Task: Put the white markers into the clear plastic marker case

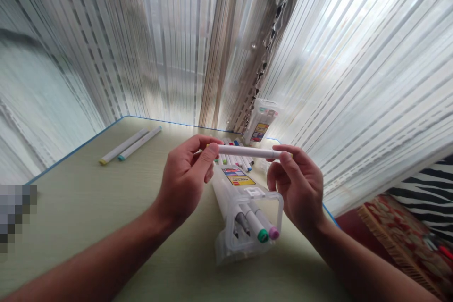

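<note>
I hold a white marker [247, 152] level above the table, one end in each hand. My left hand [187, 179] pinches its left end between thumb and fingers. My right hand [297, 184] grips the right end, where a bit of yellow cap shows. Below the marker lies a clear plastic marker case [244, 203] on its side, with a yellow and red label. Several markers stick out of its near end, one with a green cap [262, 235] and one with a purple cap [273, 232].
Two white markers [130, 145] with yellow and teal caps lie at the far left of the pale green table [88, 207]. A second clear case [261, 122] stands at the far edge by the striped curtains. A patterned rug [399, 236] lies on the floor at right.
</note>
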Demonstrator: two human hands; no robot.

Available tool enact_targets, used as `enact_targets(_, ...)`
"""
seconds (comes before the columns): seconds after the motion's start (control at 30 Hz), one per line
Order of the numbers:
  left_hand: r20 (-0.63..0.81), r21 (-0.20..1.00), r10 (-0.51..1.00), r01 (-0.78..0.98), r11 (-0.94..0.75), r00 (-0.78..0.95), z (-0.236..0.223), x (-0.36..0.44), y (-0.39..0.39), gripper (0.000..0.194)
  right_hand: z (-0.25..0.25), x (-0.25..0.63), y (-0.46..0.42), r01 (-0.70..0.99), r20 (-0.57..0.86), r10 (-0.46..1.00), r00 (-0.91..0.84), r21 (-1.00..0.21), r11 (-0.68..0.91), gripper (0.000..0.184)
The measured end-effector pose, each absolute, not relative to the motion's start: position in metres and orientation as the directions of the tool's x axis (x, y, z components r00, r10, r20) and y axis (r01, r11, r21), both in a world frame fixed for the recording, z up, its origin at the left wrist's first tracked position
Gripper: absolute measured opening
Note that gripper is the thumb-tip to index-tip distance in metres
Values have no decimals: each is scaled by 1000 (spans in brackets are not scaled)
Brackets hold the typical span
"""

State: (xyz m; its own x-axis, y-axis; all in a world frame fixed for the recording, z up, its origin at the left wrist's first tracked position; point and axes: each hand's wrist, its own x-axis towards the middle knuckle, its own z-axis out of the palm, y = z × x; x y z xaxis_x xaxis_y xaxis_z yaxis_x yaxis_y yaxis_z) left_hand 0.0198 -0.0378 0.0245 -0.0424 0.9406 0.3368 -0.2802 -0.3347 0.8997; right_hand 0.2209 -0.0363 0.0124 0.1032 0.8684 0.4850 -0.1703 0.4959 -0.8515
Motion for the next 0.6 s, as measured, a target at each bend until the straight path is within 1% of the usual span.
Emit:
enact_targets(0.17, 335, 885, 940, -321, -336, -62, 23, 19, -36, 19, 14, 221, -36, -202, 464, 879, 112, -855, 477, 16)
enact_targets(0.43, 337, 882, 939, -324, -342, -72, 23, 20, -37, 19, 15, 219, -35, -224, 440, 885, 153, -857, 464, 24)
enact_targets(0.6, 341, 879, 937, -328, -346, -75, 22, 20, -37, 18, 14, 220, -34, -229, 444, 882, 160, -852, 471, 25)
